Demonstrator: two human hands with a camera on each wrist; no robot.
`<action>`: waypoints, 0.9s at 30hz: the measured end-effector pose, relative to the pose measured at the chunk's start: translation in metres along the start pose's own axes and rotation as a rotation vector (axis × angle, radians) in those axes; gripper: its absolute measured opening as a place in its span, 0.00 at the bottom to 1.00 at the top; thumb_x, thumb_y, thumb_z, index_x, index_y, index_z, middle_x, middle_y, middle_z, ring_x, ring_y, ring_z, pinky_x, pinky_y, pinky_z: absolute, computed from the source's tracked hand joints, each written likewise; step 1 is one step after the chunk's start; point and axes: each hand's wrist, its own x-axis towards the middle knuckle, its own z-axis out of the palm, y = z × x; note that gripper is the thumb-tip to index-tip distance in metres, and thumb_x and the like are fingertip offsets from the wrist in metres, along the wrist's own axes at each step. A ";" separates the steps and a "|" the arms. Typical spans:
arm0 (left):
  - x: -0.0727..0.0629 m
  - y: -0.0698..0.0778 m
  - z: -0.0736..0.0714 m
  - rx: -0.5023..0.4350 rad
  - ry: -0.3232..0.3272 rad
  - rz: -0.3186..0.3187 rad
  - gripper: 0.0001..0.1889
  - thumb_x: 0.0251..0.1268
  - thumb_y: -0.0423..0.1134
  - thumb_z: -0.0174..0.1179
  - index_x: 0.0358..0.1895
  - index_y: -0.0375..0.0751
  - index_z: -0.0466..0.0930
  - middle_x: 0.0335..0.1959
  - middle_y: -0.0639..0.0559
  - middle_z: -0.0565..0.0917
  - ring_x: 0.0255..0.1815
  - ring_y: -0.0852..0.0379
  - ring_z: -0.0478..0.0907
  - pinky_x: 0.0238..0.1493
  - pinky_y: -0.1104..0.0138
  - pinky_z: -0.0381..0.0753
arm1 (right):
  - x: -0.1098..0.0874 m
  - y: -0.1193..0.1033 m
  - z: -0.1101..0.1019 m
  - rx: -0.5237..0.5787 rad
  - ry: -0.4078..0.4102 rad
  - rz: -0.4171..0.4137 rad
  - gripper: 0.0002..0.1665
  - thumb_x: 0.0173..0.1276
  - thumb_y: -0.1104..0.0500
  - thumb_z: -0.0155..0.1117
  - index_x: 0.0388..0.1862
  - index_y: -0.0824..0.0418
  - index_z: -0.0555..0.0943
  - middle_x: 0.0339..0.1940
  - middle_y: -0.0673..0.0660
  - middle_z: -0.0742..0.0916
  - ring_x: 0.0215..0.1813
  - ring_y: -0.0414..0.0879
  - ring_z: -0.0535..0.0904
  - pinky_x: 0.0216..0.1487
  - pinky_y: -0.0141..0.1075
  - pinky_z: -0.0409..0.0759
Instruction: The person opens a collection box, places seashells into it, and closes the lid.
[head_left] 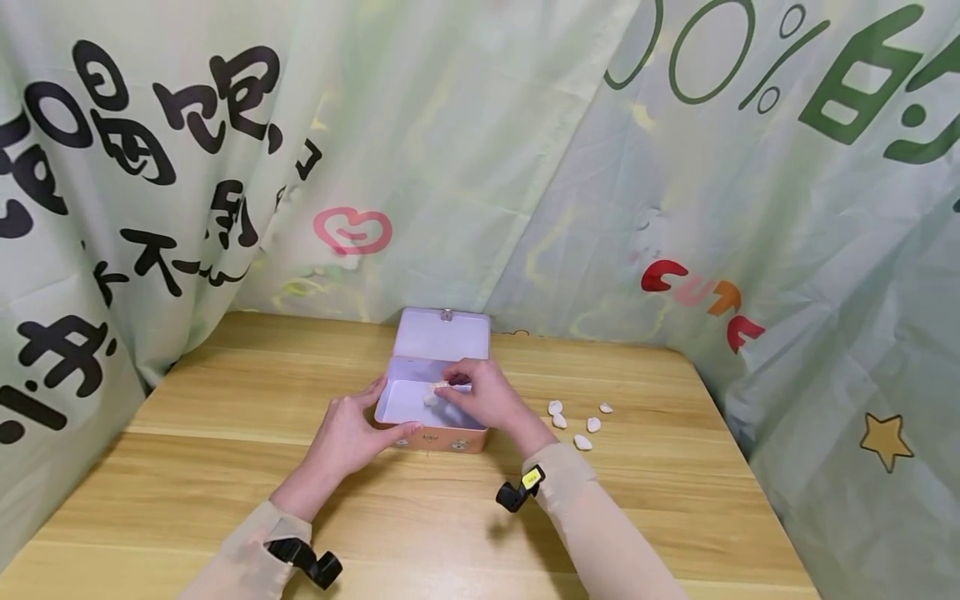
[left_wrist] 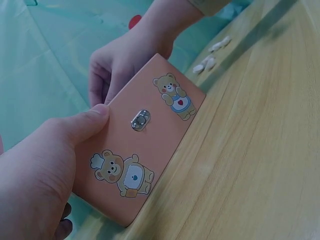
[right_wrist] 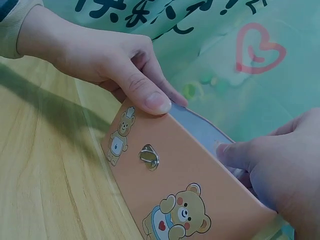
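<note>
A small orange tin box point(head_left: 442, 440) with bear pictures and a metal clasp point(left_wrist: 141, 120) stands on the table, its lilac lid point(head_left: 442, 335) raised at the back. My left hand point(head_left: 347, 433) grips the box's left side, thumb on the front rim and fingers round the far side. Over the box's opening, my right hand point(head_left: 483, 396) pinches a small whitish shell-like piece point(head_left: 439, 386). Below its fingertips another pale piece point(head_left: 431, 400) seems to lie in the box, too blurred to be sure. In the right wrist view the right fingertips are partly hidden inside the box.
Several white shell-like pieces point(head_left: 583, 442) lie on the wooden table point(head_left: 645, 500) to the right of the box. A printed curtain point(head_left: 480, 167) hangs behind the table and along its sides. Both wrists carry small black cameras.
</note>
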 end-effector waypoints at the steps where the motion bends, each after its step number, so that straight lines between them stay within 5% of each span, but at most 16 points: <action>1: 0.000 0.000 0.000 0.001 -0.001 -0.002 0.59 0.48 0.72 0.78 0.74 0.29 0.72 0.61 0.22 0.78 0.09 0.68 0.51 0.12 0.65 0.66 | -0.001 0.000 0.000 -0.001 0.005 -0.001 0.13 0.70 0.63 0.76 0.50 0.69 0.89 0.46 0.60 0.91 0.48 0.50 0.89 0.55 0.44 0.86; 4: 0.000 0.001 0.001 0.004 -0.005 -0.006 0.59 0.48 0.73 0.77 0.74 0.29 0.73 0.61 0.21 0.78 0.09 0.68 0.52 0.13 0.65 0.66 | -0.002 0.003 0.000 0.006 0.020 -0.004 0.15 0.71 0.64 0.75 0.52 0.71 0.88 0.47 0.63 0.91 0.49 0.52 0.89 0.56 0.43 0.86; 11: 0.000 0.000 0.003 -0.003 -0.005 -0.011 0.60 0.47 0.74 0.77 0.74 0.30 0.73 0.42 0.26 0.87 0.09 0.68 0.52 0.11 0.65 0.64 | -0.005 0.008 -0.001 0.086 0.040 -0.012 0.14 0.71 0.66 0.75 0.52 0.71 0.88 0.47 0.63 0.91 0.49 0.51 0.89 0.57 0.42 0.85; 19: 0.000 0.000 0.002 -0.010 -0.018 -0.019 0.60 0.47 0.74 0.76 0.75 0.31 0.72 0.56 0.23 0.83 0.07 0.67 0.53 0.11 0.65 0.67 | -0.017 0.003 -0.023 0.120 0.086 -0.008 0.12 0.71 0.65 0.75 0.50 0.69 0.89 0.47 0.62 0.91 0.50 0.51 0.88 0.57 0.47 0.85; 27: -0.001 0.002 -0.001 -0.015 -0.020 -0.036 0.60 0.47 0.72 0.78 0.76 0.32 0.71 0.53 0.23 0.84 0.06 0.66 0.53 0.09 0.65 0.65 | -0.034 0.004 -0.057 0.109 0.098 0.050 0.13 0.73 0.64 0.73 0.53 0.71 0.88 0.51 0.65 0.90 0.53 0.55 0.87 0.58 0.52 0.84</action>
